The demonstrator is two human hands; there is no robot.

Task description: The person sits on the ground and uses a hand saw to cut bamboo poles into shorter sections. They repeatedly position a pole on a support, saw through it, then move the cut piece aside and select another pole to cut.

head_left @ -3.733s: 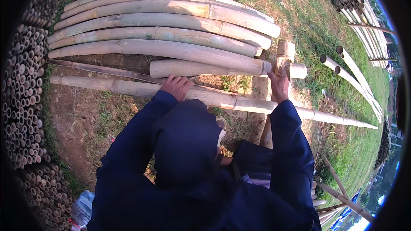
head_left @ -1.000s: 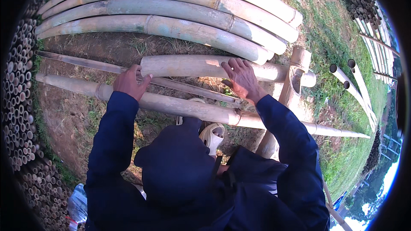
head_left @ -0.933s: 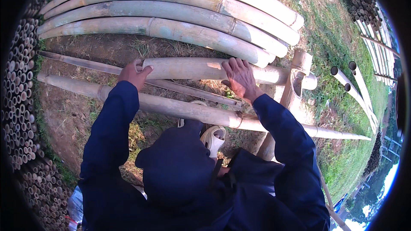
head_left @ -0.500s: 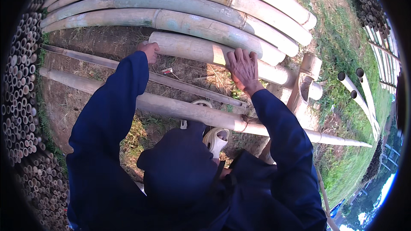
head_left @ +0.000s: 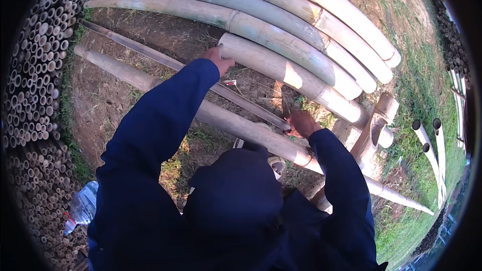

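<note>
Brown dirt [head_left: 100,88] and green grass [head_left: 406,211] make the floor outside, and sun falls on parts of it. The two hands are apart. The left hand [head_left: 219,61] grips the left end of a short fat pole [head_left: 261,60]. That pole lies slanted in front of the person, just below a row of long fat poles [head_left: 296,65], and its right end is by a post with a hole [head_left: 369,138]. The right hand [head_left: 302,124] is curled low at the right end of a thin strip [head_left: 243,103], but I cannot tell if the fingers are pinching it. To do this well, I think the left hand should hold the round pole tight, since it could roll. Fingers should stay out from under it, and the right hand should go slow, as the strip may have sharp edges. A long thin pole [head_left: 251,133] crosses the dirt, nearer to the person. Big piles of cut poles [head_left: 42,70] stand at the left, round ends out, with a clear plastic thing [head_left: 83,203] close to them. More poles [head_left: 432,158] lie on the grass at the right.
</note>
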